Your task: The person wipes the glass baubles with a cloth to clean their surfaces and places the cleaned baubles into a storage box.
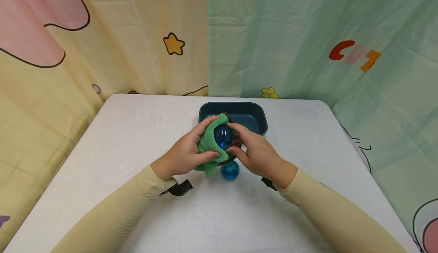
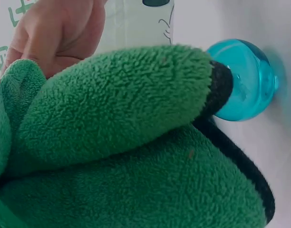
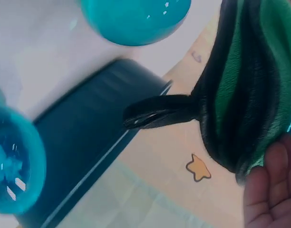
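A green towel (image 1: 207,139) with dark edging is held up in my left hand (image 1: 181,152), its thumb and fingers curled round the folds. Against the towel sits a shiny blue ball (image 1: 224,136). My right hand (image 1: 256,152) pinches that ball from the right, thumb below and fingers above. In the left wrist view the green towel (image 2: 121,104) fills most of the picture. The right wrist view has the towel's dark hanging loop (image 3: 160,109) sticking out; most of the held ball is hidden there.
Just behind the hands stands a dark blue rectangular bin (image 1: 251,122), partly covered by them. Another clear blue ball (image 1: 230,170) rests on the white-covered table (image 1: 212,215) in front of the towel. Patterned curtains (image 1: 239,36) hang around the table.
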A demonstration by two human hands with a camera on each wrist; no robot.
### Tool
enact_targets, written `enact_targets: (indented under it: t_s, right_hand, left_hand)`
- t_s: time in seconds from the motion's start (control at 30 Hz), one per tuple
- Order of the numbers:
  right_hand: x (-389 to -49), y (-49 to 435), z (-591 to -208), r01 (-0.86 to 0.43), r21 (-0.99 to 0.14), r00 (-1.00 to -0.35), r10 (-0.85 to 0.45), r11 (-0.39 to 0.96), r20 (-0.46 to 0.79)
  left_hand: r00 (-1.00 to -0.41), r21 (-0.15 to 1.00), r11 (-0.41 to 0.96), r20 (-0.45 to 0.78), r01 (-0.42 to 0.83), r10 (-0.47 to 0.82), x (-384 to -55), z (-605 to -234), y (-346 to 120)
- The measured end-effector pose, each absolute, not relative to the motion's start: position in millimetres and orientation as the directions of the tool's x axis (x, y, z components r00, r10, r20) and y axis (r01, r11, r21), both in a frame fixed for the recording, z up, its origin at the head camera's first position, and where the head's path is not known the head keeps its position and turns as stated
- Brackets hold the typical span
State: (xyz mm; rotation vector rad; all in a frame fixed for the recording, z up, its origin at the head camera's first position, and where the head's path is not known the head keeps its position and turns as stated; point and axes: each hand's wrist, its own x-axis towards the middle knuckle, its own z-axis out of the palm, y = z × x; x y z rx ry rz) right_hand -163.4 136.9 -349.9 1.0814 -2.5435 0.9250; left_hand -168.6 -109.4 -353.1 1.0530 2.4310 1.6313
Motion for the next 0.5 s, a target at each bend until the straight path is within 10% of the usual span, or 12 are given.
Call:
enact_targets:
  t_s: [0.23, 0.5]
  right_hand:
    - [-161.8, 133.2, -349.4, -0.596, -0.681, -0.781, -0.505, 0.425, 0.368]
    - [-162.7, 136.1, -346.1, -0.733, -0.483, -0.677, -0.586, 0.479, 0.446]
  left_hand:
    - [-0.777, 0.823, 0.236, 0.335, 0.517, 0.534, -167.7, -355.8, -107.7]
    - [-0.778, 0.82, 0.216, 0.368, 0.53, 0.509, -168.8, -352.4, -109.1]
